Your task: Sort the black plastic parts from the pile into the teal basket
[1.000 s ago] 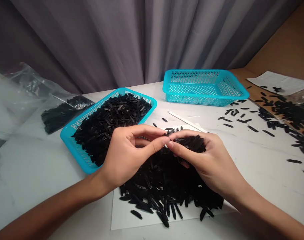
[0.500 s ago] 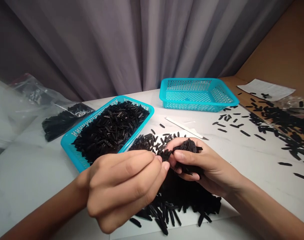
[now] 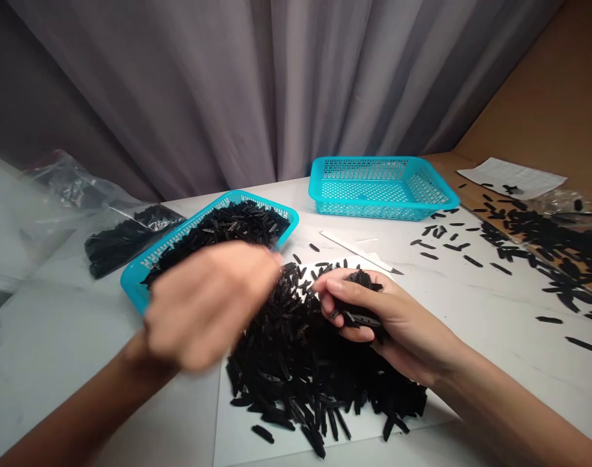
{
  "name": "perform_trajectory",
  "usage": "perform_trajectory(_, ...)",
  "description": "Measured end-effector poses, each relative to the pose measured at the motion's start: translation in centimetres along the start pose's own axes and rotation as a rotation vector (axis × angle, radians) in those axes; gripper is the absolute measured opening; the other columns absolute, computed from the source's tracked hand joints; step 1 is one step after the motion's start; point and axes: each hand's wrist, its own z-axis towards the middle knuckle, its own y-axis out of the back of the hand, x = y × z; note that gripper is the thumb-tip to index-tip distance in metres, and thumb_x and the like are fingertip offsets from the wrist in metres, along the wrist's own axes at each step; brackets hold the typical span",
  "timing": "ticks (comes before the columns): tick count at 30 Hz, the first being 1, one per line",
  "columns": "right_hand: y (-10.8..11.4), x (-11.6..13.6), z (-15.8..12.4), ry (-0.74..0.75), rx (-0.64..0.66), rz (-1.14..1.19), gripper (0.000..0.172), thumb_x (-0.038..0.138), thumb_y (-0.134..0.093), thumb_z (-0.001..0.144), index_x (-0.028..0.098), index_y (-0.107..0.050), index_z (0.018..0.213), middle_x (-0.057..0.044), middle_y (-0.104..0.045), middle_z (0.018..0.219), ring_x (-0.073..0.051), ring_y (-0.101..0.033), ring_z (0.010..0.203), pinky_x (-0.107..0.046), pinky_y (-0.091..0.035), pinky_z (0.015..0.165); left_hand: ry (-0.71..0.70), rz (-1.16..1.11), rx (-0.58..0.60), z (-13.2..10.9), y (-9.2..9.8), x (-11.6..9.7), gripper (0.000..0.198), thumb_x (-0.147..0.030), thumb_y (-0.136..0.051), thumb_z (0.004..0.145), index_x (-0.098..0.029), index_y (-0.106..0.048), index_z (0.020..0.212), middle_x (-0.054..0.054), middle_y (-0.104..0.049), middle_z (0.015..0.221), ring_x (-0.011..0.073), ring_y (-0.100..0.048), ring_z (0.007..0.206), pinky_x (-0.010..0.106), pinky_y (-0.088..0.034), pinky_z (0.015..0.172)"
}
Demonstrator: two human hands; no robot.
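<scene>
My right hand [image 3: 378,301] is cupped around a handful of small, thin black strips [image 3: 361,316], with the thumb lying over them. My left hand [image 3: 213,298] is blurred by motion and looks curled closed. It is over the near side of a blue basket [image 3: 289,228] heaped with black strips [image 3: 237,224]. Its fingertips are smeared, so anything in them cannot be made out. Beneath and between both hands, a loose pile of the same strips [image 3: 296,363] lies on a white sheet [image 3: 247,447].
An empty blue basket [image 3: 383,213] stands at the back. A craft knife [image 3: 359,251] lies in front of it. Scattered strips [image 3: 534,237] and a paper sheet [image 3: 513,176] are at the right. A clear bag of black strips [image 3: 125,237] lies at the left.
My left hand has moved left and up, away from my right hand toward the filled basket. My right hand still holds its handful, almost in the same place.
</scene>
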Motion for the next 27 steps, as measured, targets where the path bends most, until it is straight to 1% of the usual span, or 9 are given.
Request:
perform_trajectory(1,0.0,-0.1,0.1,-0.002,-0.016,0.02,0.021,0.033,-0.081,0.079,0.014,-0.076,0.084,-0.003,-0.058,0.074,-0.007,-0.049,0.061,-0.012,-0.028,0.04,0.1,0.116,-0.058,0.6,0.3,0.5,0.041,-0.015,-0.066,0.088,-0.027,-0.066,0.127,0.004,-0.075,0.11,0.0283,-0.068,0.108,0.043,-0.056,0.099)
perform_trajectory(3,0.0,-0.2,0.4,-0.012,-0.049,0.062,0.024,0.036,-0.077,0.082,0.013,-0.077,0.088,-0.003,-0.058,0.077,-0.006,-0.05,0.063,-0.011,-0.03,0.041,0.29,0.225,-0.014,1.6,0.4,1.2,0.041,-0.015,-0.067,0.087,-0.026,-0.065,0.127,0.005,-0.072,0.116,0.0297,-0.064,0.111,0.047,-0.052,0.101)
perform_trajectory(5,0.0,-0.3,0.6,-0.026,-0.063,0.084,0.026,0.038,-0.075,0.084,0.012,-0.076,0.09,-0.003,-0.057,0.077,-0.006,-0.05,0.063,-0.01,-0.03,0.042,0.362,0.152,0.003,2.2,0.1,0.8,0.034,-0.018,-0.066,0.089,-0.024,-0.066,0.123,0.005,-0.071,0.116,0.0268,-0.065,0.108,0.043,-0.05,0.101)
perform_trajectory(8,-0.3,-0.8,0.6,-0.031,-0.043,0.081,0.027,0.04,-0.074,0.085,0.012,-0.073,0.084,-0.003,-0.059,0.075,-0.006,-0.049,0.06,-0.011,-0.031,0.042,0.216,-0.163,0.14,2.3,-0.9,-1.1,0.024,-0.021,-0.066,0.09,-0.02,-0.067,0.114,0.006,-0.071,0.109,0.0201,-0.066,0.1,0.03,-0.052,0.093)
perform_trajectory(12,-0.7,-1.6,0.2,-0.039,-0.015,0.061,0.035,0.044,-0.073,0.085,0.015,-0.062,0.069,0.002,-0.052,0.065,-0.006,-0.045,0.056,-0.013,-0.034,0.045,-0.046,-0.347,0.319,1.7,-2.4,-3.3,0.021,-0.017,-0.059,0.094,-0.012,-0.066,0.114,0.01,-0.071,0.11,0.0201,-0.066,0.095,0.03,-0.053,0.085)
perform_trajectory(15,-0.8,-1.6,0.2,-0.047,0.011,0.001,0.036,0.044,-0.071,0.087,0.014,-0.061,0.069,0.003,-0.05,0.064,-0.007,-0.042,0.056,-0.014,-0.034,0.045,-0.055,-0.393,0.296,1.4,-3.1,-3.3,0.014,-0.011,-0.057,0.094,-0.011,-0.068,0.103,0.01,-0.073,0.099,0.0184,-0.067,0.086,0.028,-0.054,0.079)
perform_trajectory(19,-0.4,-1.3,0.4,-0.032,0.046,-0.062,0.034,0.044,-0.066,0.09,0.012,-0.068,0.078,0.0,-0.053,0.067,-0.006,-0.042,0.056,-0.014,-0.034,0.045,-0.01,-0.48,0.172,1.5,-3.2,-2.4,0.009,-0.007,-0.063,0.09,-0.011,-0.069,0.095,0.006,-0.074,0.091,0.0147,-0.069,0.084,0.025,-0.056,0.08)
perform_trajectory(23,-0.1,-1.0,0.5,-0.003,0.024,-0.074,0.025,0.038,-0.072,0.086,0.013,-0.069,0.083,-0.002,-0.056,0.074,-0.008,-0.046,0.062,-0.014,-0.033,0.045,0.127,-0.455,0.045,1.6,-3.1,-1.8,0.008,-0.008,-0.071,0.086,-0.011,-0.071,0.093,0.004,-0.074,0.087,0.0107,-0.069,0.078,0.02,-0.056,0.075)
perform_trajectory(27,0.0,-0.9,0.5,0.059,0.006,-0.121,0.02,0.032,-0.078,0.081,0.014,-0.071,0.085,0.0,-0.055,0.072,-0.008,-0.045,0.062,-0.014,-0.033,0.045,0.153,-0.402,-0.018,1.5,-3.2,-1.8,0.01,-0.011,-0.076,0.083,-0.012,-0.071,0.091,0.001,-0.074,0.082,0.0084,-0.069,0.072,0.017,-0.054,0.07)
